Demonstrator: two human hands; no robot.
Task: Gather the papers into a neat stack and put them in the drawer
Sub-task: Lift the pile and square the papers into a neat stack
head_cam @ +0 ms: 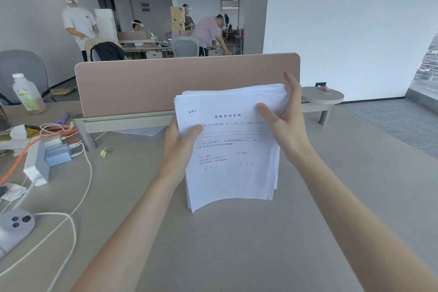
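A thick stack of white printed papers (233, 159) stands upright on its lower edge on the grey desk (237, 244), in front of me. My left hand (181, 147) grips the stack's left edge, thumb on the front sheet. My right hand (285, 121) holds the upper right corner, thumb on the front and fingers spread along the right edge. The sheet edges are slightly uneven at the top and bottom. One more white sheet (142, 131) lies flat under the divider rail. No drawer is in view.
A pink divider panel (184, 83) stands behind the stack. At the left lie a power strip (38, 163) with chargers, orange and white cables, a binder clip (105, 153), a bottle (27, 93) and a grey controller (15, 223). People work at desks beyond.
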